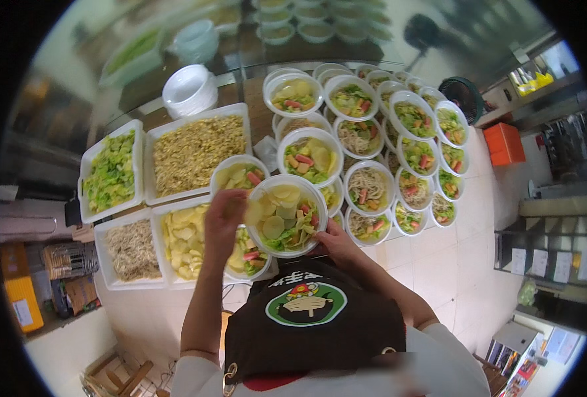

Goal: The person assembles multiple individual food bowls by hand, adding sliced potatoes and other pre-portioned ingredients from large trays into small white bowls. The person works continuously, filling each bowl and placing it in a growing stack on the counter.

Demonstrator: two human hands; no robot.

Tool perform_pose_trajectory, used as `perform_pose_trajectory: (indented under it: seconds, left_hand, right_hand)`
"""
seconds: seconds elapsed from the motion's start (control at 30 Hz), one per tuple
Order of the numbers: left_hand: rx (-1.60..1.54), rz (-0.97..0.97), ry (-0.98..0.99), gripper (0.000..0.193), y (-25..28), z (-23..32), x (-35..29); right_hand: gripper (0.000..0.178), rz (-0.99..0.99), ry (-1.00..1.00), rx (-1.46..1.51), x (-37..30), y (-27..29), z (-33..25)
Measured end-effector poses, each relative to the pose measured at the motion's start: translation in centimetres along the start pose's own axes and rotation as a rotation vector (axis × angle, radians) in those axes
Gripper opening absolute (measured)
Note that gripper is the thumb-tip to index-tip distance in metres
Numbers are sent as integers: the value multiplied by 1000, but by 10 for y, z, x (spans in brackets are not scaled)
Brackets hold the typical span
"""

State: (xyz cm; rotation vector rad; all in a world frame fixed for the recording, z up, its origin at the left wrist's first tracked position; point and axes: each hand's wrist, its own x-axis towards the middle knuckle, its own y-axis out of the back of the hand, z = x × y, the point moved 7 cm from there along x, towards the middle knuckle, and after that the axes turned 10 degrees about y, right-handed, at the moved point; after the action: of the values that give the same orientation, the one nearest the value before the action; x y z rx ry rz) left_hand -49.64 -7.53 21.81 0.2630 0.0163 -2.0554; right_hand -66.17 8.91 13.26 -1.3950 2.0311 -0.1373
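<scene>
My right hand (332,241) supports a round white bowl (287,254) from its lower right side, fingers wrapped under the rim. Inside lie pale yellow potato slices (280,196), green lettuce and pink sausage pieces. At the bowl's left edge, my left hand (225,215) is closed, with a thin potato slice (252,213) at its fingertips. Left of it stands a white tray of potato slices (182,241). Two more filled bowls, one behind (222,167) and one below (262,270), are partly hidden by the held bowl and my left hand.
Stacked filled bowls (366,187) crowd the right side. Trays of lettuce (111,171), chopped yellow food (199,155) and pale shreds (133,250) stand left. Behind them rises a stack of white bowls (191,92). A fan (460,99) and an orange box (504,143) are farther right.
</scene>
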Motion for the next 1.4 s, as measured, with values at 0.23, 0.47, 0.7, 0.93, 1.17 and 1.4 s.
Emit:
perform_pose_trajectory:
  seconds: [0.23,0.47,0.7,0.93,1.17,1.4]
  left_hand:
    - [-252,210,140,16,79,-54,-4]
    - [-300,252,275,14,100,-90,-13]
    - [-75,458,320,16,184,-157,-22]
    - [782,528,91,41,271,-291,-23]
    - [1356,584,433,76,173,-272,-23]
    - [1309,729,581,67,167,-241,-28]
  right_hand:
    - [37,307,300,168,21,102,-61]
    - [29,373,400,288,73,203,-61]
    - [29,445,376,218,89,217,-52]
    - [29,268,256,8,71,221,-46]
    - [31,62,-95,-133,17,130,-58]
    - [35,307,437,-362,132,126,-176]
